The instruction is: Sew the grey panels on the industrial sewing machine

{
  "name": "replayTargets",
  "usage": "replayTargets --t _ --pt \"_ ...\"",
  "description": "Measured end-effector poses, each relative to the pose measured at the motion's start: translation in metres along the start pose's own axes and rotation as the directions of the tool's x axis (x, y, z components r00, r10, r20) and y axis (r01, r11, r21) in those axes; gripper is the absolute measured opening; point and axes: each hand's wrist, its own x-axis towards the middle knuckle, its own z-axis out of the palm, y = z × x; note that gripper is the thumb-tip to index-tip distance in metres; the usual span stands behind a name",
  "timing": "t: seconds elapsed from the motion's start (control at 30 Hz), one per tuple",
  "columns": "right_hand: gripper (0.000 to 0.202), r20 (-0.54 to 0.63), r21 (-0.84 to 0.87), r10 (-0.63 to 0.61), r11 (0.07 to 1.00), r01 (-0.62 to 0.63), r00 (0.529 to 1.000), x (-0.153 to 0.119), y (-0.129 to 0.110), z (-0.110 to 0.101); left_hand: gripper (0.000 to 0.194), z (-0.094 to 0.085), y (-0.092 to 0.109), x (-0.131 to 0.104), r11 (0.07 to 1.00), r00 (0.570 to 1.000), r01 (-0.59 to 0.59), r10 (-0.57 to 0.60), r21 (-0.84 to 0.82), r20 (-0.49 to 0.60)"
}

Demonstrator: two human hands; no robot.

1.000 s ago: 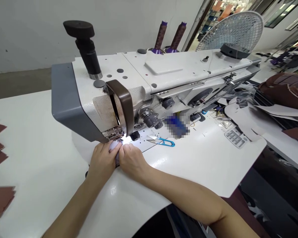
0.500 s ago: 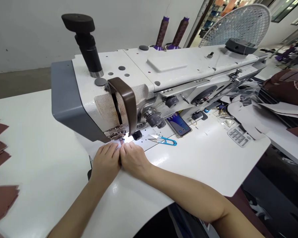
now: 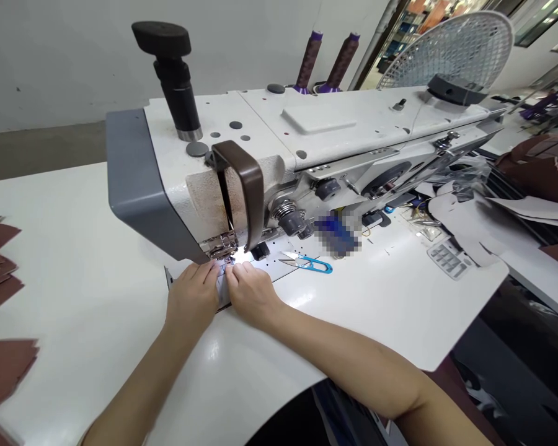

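A white and grey sewing machine [image 3: 265, 136] stands on the white table, its lamp lighting the needle area. My left hand [image 3: 194, 296] rests just in front of the presser foot [image 3: 224, 246], fingers curled and closed on something I cannot make out. Beside it, my right hand [image 3: 252, 292] is also closed, fingertips down near the needle plate; what it holds is hidden. A narrow gap separates the two hands. Blue thread snips [image 3: 314, 264] lie to the right of my right hand. Behind them is a phone [image 3: 338, 234], blurred out.
Brown cut pieces [image 3: 4, 371] lie in stacks at the left table edge. Two brown thread cones [image 3: 309, 62] and a white fan [image 3: 451, 49] stand behind the machine. White sheets and brown material [image 3: 539, 161] are at the right.
My hands have moved slightly apart, opening a gap between them. The machine and table things sit a little further right in view.
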Motion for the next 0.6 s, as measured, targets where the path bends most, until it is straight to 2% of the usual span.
replayTargets --t 0.13,0.27,0.4,0.6 --pt "0.020 -0.006 0.000 0.017 1.000 -0.017 1.000 0.000 0.000 -0.001 0.031 0.003 -0.010 -0.001 0.998 0.998 0.062 -0.062 -0.023 -0.009" --pt "0.020 0.053 0.001 0.035 0.999 -0.035 0.998 0.000 -0.001 -0.005 0.036 0.005 -0.016 -0.001 0.989 0.992 0.123 -0.120 -0.079 0.037" --pt "0.021 0.082 -0.019 0.077 0.997 -0.076 0.994 0.000 -0.003 -0.005 0.038 0.005 -0.015 0.000 0.984 0.992 0.127 -0.124 -0.124 0.035" --pt "0.018 0.062 -0.073 0.121 0.990 -0.117 0.991 0.000 -0.005 -0.003 0.036 0.003 -0.013 0.001 0.985 0.993 0.120 -0.120 -0.125 0.003"
